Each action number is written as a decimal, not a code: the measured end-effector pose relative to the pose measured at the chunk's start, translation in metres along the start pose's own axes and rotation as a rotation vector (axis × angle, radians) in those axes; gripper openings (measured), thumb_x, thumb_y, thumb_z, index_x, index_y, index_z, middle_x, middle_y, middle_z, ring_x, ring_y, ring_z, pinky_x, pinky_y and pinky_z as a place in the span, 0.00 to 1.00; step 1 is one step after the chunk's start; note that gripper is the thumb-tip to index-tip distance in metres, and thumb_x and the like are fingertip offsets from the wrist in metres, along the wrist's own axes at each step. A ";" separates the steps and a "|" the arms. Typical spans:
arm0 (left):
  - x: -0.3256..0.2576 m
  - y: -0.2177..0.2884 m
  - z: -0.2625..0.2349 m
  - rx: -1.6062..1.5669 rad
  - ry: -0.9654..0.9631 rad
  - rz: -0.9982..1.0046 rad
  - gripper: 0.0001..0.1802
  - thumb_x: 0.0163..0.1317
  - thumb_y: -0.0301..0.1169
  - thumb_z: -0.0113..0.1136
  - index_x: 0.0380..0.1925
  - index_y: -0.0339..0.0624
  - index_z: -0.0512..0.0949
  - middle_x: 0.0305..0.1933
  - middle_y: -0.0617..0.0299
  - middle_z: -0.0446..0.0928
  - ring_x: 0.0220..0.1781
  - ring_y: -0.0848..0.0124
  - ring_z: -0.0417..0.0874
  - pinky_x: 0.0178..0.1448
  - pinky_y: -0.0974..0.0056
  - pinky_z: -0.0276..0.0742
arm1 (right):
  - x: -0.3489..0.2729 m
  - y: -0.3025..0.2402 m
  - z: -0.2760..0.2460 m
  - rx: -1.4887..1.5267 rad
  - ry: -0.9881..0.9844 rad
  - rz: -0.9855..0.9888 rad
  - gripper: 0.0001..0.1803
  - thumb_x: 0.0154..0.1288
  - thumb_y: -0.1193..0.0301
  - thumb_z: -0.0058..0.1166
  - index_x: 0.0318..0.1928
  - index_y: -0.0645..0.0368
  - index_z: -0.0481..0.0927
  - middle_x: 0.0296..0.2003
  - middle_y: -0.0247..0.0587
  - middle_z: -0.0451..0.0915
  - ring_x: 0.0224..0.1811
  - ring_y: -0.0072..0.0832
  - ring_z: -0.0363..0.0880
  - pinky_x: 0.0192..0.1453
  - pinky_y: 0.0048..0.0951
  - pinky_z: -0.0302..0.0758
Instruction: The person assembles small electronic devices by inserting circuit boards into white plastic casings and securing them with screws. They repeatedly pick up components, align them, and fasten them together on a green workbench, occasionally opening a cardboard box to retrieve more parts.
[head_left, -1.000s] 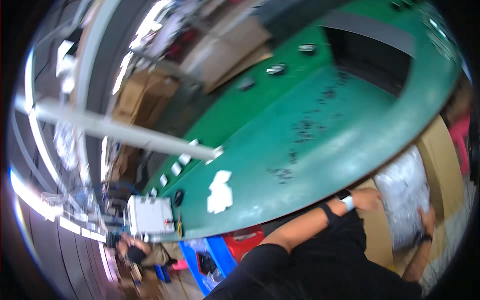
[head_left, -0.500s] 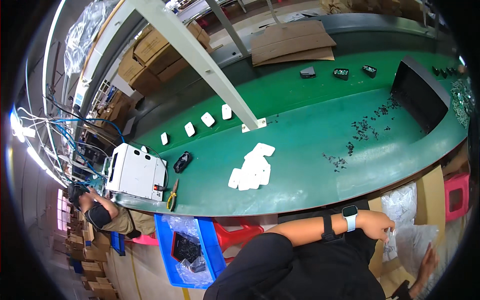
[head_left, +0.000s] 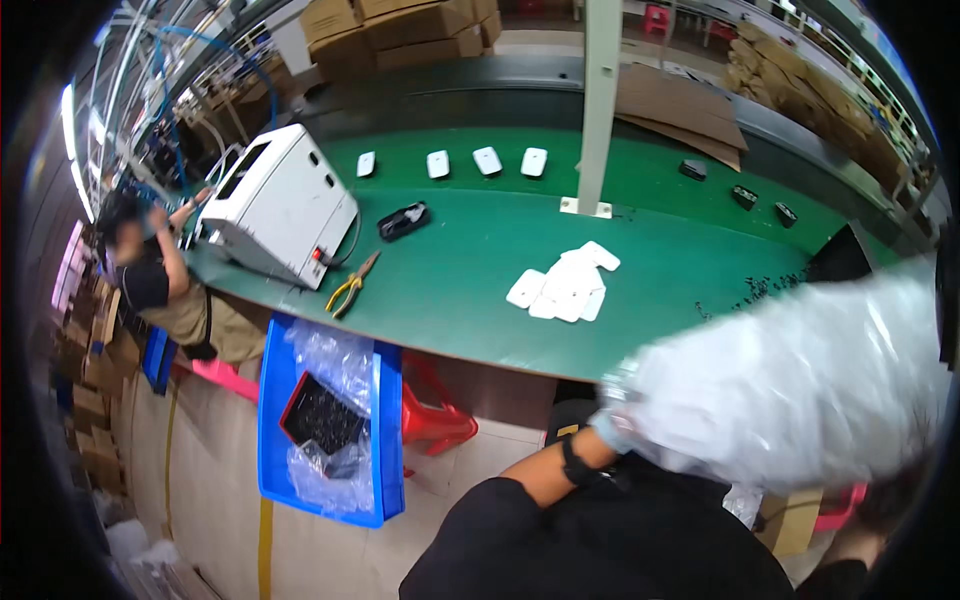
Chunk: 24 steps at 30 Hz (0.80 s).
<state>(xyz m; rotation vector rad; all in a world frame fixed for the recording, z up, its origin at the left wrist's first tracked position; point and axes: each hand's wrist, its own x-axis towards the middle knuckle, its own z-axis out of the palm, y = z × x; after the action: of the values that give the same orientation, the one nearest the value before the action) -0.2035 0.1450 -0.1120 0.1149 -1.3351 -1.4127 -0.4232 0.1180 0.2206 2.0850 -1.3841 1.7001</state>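
A large, bulging clear plastic bag with white contents is up in front of me at the right, smeared by motion. My left hand is closed on the bag's left end, partly covered by the film; a watch and a black band are on that wrist. Under the bag's right part, near the dark rim, my right hand shows only dimly, its fingers hidden. Beyond the bag, a pile of flat white plastic covers lies on the green bench.
Yellow-handled pliers and a black case lie near a white machine. Several white covers line the back strip. Black screws are scattered at right. A blue bin stands by a red stool. Another person sits at left.
The plastic bag has come up from the cardboard box beside me, along with my hands, and now hides the bench's right side. My view has swung, shifting the bench things up and mostly rightward.
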 end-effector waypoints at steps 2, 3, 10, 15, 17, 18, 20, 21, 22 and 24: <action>-0.072 0.066 -0.041 0.140 0.429 0.057 0.51 0.56 0.52 0.65 0.72 0.31 0.57 0.69 0.44 0.68 0.70 0.52 0.71 0.73 0.54 0.67 | 0.016 -0.020 0.122 0.402 -0.187 0.076 0.17 0.79 0.61 0.48 0.49 0.64 0.81 0.36 0.37 0.81 0.34 0.21 0.76 0.41 0.26 0.75; -0.083 0.087 -0.048 0.140 0.569 0.138 0.50 0.58 0.53 0.62 0.72 0.32 0.57 0.69 0.45 0.68 0.70 0.52 0.71 0.73 0.53 0.67 | 0.030 -0.052 0.155 0.461 -0.298 0.066 0.18 0.79 0.61 0.47 0.50 0.64 0.81 0.37 0.36 0.82 0.34 0.20 0.76 0.42 0.25 0.75; -0.120 0.210 -0.068 0.185 1.465 0.516 0.43 0.68 0.58 0.50 0.71 0.37 0.62 0.70 0.52 0.68 0.70 0.54 0.71 0.73 0.50 0.67 | -0.004 -0.181 0.399 0.837 -0.950 -0.301 0.20 0.70 0.57 0.59 0.29 0.62 0.78 0.19 0.36 0.73 0.23 0.24 0.69 0.28 0.32 0.65; -0.137 0.227 -0.080 0.037 1.563 0.483 0.39 0.69 0.53 0.50 0.71 0.37 0.62 0.72 0.52 0.68 0.70 0.54 0.71 0.74 0.50 0.65 | -0.084 -0.128 0.424 0.723 -0.801 -0.681 0.14 0.65 0.59 0.59 0.37 0.57 0.76 0.35 0.45 0.75 0.43 0.44 0.76 0.47 0.44 0.71; -0.143 0.225 -0.082 0.127 1.641 0.445 0.37 0.71 0.51 0.48 0.71 0.37 0.62 0.72 0.51 0.68 0.71 0.54 0.71 0.74 0.49 0.66 | -0.117 -0.085 0.423 0.605 -0.896 -0.729 0.14 0.66 0.58 0.57 0.37 0.56 0.77 0.33 0.43 0.74 0.42 0.42 0.74 0.46 0.43 0.70; -0.138 0.225 -0.078 0.061 1.644 0.440 0.36 0.70 0.50 0.49 0.70 0.36 0.63 0.71 0.51 0.69 0.70 0.54 0.72 0.73 0.50 0.67 | -0.123 -0.065 0.421 0.482 -1.225 -0.782 0.17 0.67 0.54 0.56 0.46 0.53 0.81 0.44 0.46 0.78 0.52 0.45 0.75 0.55 0.46 0.71; -0.127 0.226 -0.077 0.055 1.629 0.434 0.36 0.70 0.49 0.50 0.69 0.36 0.64 0.70 0.51 0.69 0.70 0.55 0.72 0.73 0.50 0.67 | -0.155 -0.038 0.412 0.483 -1.077 -0.892 0.20 0.69 0.52 0.54 0.53 0.48 0.80 0.55 0.48 0.74 0.62 0.47 0.71 0.63 0.52 0.66; -0.120 0.228 -0.078 0.060 1.612 0.435 0.35 0.70 0.49 0.50 0.69 0.36 0.65 0.70 0.51 0.70 0.70 0.55 0.72 0.73 0.51 0.67 | -0.161 -0.033 0.406 0.482 -0.987 -0.946 0.22 0.69 0.51 0.53 0.57 0.45 0.80 0.61 0.49 0.73 0.67 0.48 0.69 0.67 0.56 0.64; -0.117 0.231 -0.080 0.053 1.599 0.424 0.35 0.70 0.49 0.51 0.69 0.36 0.66 0.70 0.51 0.70 0.70 0.55 0.72 0.73 0.51 0.67 | -0.162 -0.032 0.402 0.372 -1.182 -0.927 0.24 0.71 0.49 0.51 0.64 0.36 0.76 0.70 0.48 0.64 0.75 0.50 0.59 0.74 0.62 0.54; -0.110 0.235 -0.084 0.034 1.572 0.406 0.34 0.70 0.48 0.51 0.68 0.36 0.66 0.69 0.52 0.71 0.70 0.56 0.72 0.73 0.51 0.67 | -0.165 -0.020 0.402 0.401 -1.237 -0.888 0.23 0.71 0.49 0.52 0.63 0.37 0.77 0.68 0.48 0.66 0.75 0.49 0.59 0.74 0.62 0.54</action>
<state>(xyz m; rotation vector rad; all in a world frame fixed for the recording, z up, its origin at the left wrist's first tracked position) 0.0402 0.2373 -0.0329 0.7475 -0.0273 -0.5559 -0.1124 -0.0154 -0.0534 3.3585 0.0728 0.2453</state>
